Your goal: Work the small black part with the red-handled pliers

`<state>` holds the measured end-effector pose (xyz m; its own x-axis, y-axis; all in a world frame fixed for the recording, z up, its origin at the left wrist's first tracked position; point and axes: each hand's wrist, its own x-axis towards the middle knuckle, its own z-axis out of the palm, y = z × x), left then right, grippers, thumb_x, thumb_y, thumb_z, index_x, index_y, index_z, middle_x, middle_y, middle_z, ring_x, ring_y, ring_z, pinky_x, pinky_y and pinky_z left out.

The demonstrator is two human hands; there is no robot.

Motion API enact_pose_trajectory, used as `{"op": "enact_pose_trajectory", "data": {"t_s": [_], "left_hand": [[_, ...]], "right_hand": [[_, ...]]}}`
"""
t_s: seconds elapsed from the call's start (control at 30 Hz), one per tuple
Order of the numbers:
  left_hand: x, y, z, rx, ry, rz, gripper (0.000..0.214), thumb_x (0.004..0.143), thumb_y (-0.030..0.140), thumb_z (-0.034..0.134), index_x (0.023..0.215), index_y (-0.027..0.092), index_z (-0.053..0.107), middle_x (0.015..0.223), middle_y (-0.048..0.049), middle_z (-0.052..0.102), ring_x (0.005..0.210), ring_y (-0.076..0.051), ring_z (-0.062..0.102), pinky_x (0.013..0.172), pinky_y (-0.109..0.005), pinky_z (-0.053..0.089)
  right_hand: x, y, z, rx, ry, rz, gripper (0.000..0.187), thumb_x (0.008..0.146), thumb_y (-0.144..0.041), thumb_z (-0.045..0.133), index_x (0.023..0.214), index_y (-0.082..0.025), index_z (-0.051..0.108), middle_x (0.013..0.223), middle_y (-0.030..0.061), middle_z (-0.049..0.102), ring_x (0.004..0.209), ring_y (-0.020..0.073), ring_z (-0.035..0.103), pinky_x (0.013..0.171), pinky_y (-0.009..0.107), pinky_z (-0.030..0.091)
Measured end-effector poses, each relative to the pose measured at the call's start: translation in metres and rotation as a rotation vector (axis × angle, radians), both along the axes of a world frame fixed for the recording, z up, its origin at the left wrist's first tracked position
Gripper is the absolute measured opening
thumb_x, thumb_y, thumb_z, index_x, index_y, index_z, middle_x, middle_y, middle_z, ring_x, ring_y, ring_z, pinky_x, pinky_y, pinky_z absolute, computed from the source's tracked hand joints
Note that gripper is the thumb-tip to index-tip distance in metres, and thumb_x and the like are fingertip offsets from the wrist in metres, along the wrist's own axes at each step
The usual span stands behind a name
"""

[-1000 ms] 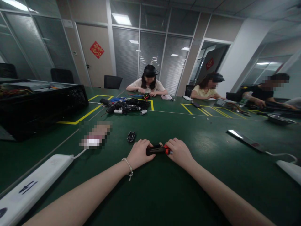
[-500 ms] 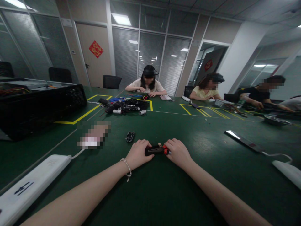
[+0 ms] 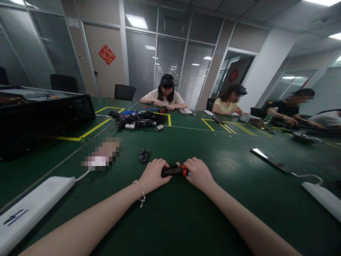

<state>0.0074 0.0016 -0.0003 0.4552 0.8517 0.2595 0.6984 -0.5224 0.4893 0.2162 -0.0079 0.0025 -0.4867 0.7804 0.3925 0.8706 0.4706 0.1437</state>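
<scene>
My right hand [image 3: 198, 173] is wrapped round the red handles of a pair of pliers [image 3: 174, 171], whose dark jaws point left. My left hand [image 3: 154, 174] grips a small black part [image 3: 165, 172] at the jaws; the fingers hide much of it, and its kind does not show. Both hands rest low over the green table [image 3: 170, 220]. A small light brown bit [image 3: 178, 164] shows just behind the pliers. Beyond my left hand lies a small black piece [image 3: 144, 155], apart from it.
A black computer case [image 3: 45, 124] stands at the left. White power banks [image 3: 34, 206] lie at both sides, cabled to phones. Farther back is a heap of tools and cables [image 3: 138, 120]. Several people work across the table, one person [image 3: 166, 94] directly opposite.
The whole view has shifted slightly, so things appear a little farther left. Both hands keep their hold on the pliers and the black part.
</scene>
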Motion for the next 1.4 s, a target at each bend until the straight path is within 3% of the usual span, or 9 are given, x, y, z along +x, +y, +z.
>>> {"op": "enact_pose_trajectory", "data": {"t_s": [0.37, 0.87, 1.4], "left_hand": [[0.0012, -0.0028, 0.0062, -0.034, 0.027, 0.019, 0.022, 0.067, 0.033, 0.06, 0.084, 0.02, 0.055, 0.088, -0.0024, 0.056, 0.085, -0.021, 0.05, 0.073, -0.033, 0.039], [0.0006, -0.0001, -0.0001, 0.025, 0.03, 0.005, 0.023, 0.066, 0.033, 0.061, 0.084, 0.02, 0.054, 0.088, -0.0023, 0.056, 0.084, -0.021, 0.049, 0.071, -0.033, 0.039], [0.0011, -0.0021, 0.0035, -0.028, 0.029, 0.015, 0.022, 0.067, 0.032, 0.061, 0.085, 0.02, 0.054, 0.089, -0.0017, 0.055, 0.086, -0.021, 0.05, 0.073, -0.033, 0.039]], "right_hand": [[-0.0006, 0.0014, -0.0013, -0.007, -0.003, -0.007, 0.015, 0.068, -0.019, 0.055, 0.083, -0.017, 0.057, 0.084, 0.0047, 0.059, 0.076, 0.0165, 0.047, 0.066, 0.027, 0.035], [0.0009, 0.0018, -0.0016, -0.01, -0.005, 0.004, 0.018, 0.067, -0.018, 0.056, 0.085, -0.017, 0.057, 0.086, 0.0045, 0.059, 0.077, 0.0169, 0.047, 0.067, 0.027, 0.035], [0.0003, 0.0015, -0.0021, -0.007, -0.003, 0.007, 0.017, 0.067, -0.018, 0.056, 0.084, -0.017, 0.057, 0.086, 0.0048, 0.06, 0.077, 0.0166, 0.048, 0.068, 0.028, 0.037]]}}
